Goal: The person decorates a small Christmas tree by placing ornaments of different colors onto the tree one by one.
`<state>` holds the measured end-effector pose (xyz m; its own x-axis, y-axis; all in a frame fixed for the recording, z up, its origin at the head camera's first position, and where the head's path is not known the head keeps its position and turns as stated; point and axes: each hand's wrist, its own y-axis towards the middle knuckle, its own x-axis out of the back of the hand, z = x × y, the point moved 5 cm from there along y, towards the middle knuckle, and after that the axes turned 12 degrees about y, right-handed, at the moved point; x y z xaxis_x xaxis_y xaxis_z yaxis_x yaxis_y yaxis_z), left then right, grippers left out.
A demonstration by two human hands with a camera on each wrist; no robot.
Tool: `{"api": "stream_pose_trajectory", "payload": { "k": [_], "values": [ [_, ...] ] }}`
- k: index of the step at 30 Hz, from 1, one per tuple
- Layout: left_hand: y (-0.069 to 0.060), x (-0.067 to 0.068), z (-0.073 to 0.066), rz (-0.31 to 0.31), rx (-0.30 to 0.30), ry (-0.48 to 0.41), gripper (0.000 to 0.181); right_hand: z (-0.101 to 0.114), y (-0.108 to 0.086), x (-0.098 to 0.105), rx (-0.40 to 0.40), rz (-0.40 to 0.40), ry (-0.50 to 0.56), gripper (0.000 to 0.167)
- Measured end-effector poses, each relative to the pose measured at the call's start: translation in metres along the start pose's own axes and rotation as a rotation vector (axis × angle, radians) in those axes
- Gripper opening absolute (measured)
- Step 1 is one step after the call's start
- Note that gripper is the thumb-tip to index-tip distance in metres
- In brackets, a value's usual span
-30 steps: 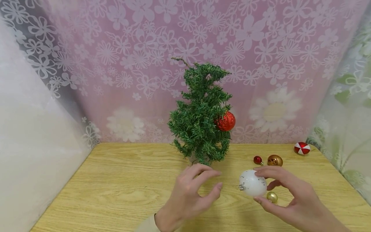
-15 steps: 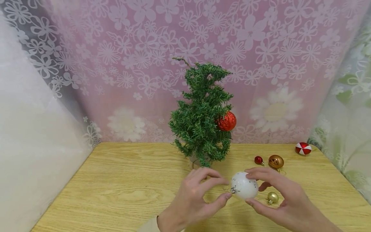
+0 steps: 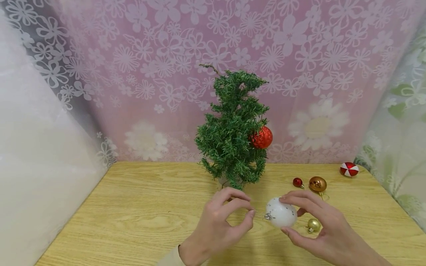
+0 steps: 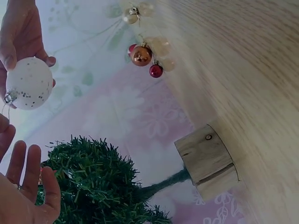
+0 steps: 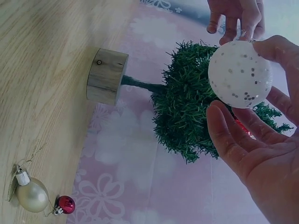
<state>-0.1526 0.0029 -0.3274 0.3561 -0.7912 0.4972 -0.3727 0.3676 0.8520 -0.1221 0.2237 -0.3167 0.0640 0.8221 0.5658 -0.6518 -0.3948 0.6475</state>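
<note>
The white speckled ball [image 3: 281,213] is gripped between thumb and fingers of my right hand [image 3: 327,231], its silver cap facing left. My left hand [image 3: 219,225] pinches the thin thread loop, thumb against forefinger, a short way left of the cap. In the left wrist view the loop runs from the cap of the white ball [image 4: 31,84] to the fingertips. The right wrist view shows the fingers of my right hand [image 5: 264,149] around the ball [image 5: 239,74]. Behind both hands stands the small green tree [image 3: 233,136], with a red ball [image 3: 261,137] hanging on its right side.
On the right of the wooden table [image 3: 133,207] lie a small red ball [image 3: 297,182], a copper ball [image 3: 317,184] and a red-and-white ball [image 3: 349,169]. A small gold ball [image 3: 313,225] lies beside my right hand. A pink floral curtain [image 3: 166,74] hangs behind.
My right hand has brought the white ball left. My left hand reached right to the cap, then drew back slightly left with thumb and forefinger brought together on the thread.
</note>
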Motion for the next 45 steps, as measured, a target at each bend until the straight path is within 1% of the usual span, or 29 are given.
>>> {"api": "stream_pose_trajectory", "payload": {
  "k": [3, 5, 8, 10, 13, 17, 18, 20, 23, 26, 28, 34, 36, 40, 44, 45],
  "values": [
    [-0.001, 0.001, 0.003, -0.021, 0.024, -0.019, 0.005, 0.0, 0.0, -0.001, -0.002, -0.001, -0.017, 0.073],
    [-0.001, 0.001, 0.004, -0.029, 0.034, -0.01, 0.007, 0.0, 0.0, -0.002, 0.001, -0.006, -0.011, 0.073],
    [-0.002, 0.001, 0.004, -0.036, 0.034, 0.01, 0.012, -0.002, 0.0, -0.004, 0.029, -0.021, 0.015, 0.068],
    [-0.002, 0.001, 0.004, -0.037, 0.034, 0.02, 0.012, -0.004, 0.0, -0.006, 0.06, -0.022, 0.047, 0.065],
    [-0.003, 0.001, 0.004, -0.038, 0.032, 0.023, 0.008, -0.005, -0.002, -0.008, 0.075, 0.012, 0.065, 0.066],
    [-0.002, 0.002, 0.004, -0.048, 0.024, 0.028, 0.008, -0.002, 0.001, -0.01, 0.064, 0.072, 0.046, 0.071],
    [-0.002, 0.002, 0.004, -0.051, 0.025, 0.03, 0.008, -0.001, 0.003, -0.011, 0.066, 0.074, 0.04, 0.07],
    [-0.002, 0.003, 0.004, -0.057, 0.025, 0.031, 0.012, 0.002, 0.005, -0.012, 0.103, 0.072, 0.038, 0.064],
    [-0.004, 0.002, 0.003, -0.054, 0.03, 0.019, 0.013, 0.004, 0.006, -0.015, 0.136, 0.063, 0.049, 0.062],
    [-0.005, 0.0, 0.002, -0.046, 0.023, 0.009, 0.013, 0.004, 0.005, -0.016, 0.133, 0.07, 0.037, 0.065],
    [-0.005, 0.0, 0.0, -0.039, 0.027, 0.006, 0.013, 0.004, 0.005, -0.017, 0.113, 0.088, 0.036, 0.069],
    [-0.007, 0.001, -0.002, -0.01, 0.042, 0.018, 0.007, 0.005, 0.006, -0.02, 0.061, 0.139, 0.076, 0.061],
    [-0.007, 0.001, -0.002, -0.003, 0.038, 0.022, 0.006, 0.007, 0.007, -0.02, 0.048, 0.141, 0.075, 0.057],
    [-0.005, 0.001, -0.003, -0.006, 0.024, 0.037, 0.005, 0.011, 0.01, -0.025, 0.055, 0.135, 0.087, 0.052],
    [-0.006, 0.001, -0.006, -0.007, 0.005, 0.047, 0.006, 0.011, 0.01, -0.03, 0.071, 0.104, 0.073, 0.047],
    [-0.007, 0.001, -0.006, -0.006, 0.002, 0.045, 0.008, 0.011, 0.009, -0.03, 0.081, 0.09, 0.068, 0.042]
  ]
}}
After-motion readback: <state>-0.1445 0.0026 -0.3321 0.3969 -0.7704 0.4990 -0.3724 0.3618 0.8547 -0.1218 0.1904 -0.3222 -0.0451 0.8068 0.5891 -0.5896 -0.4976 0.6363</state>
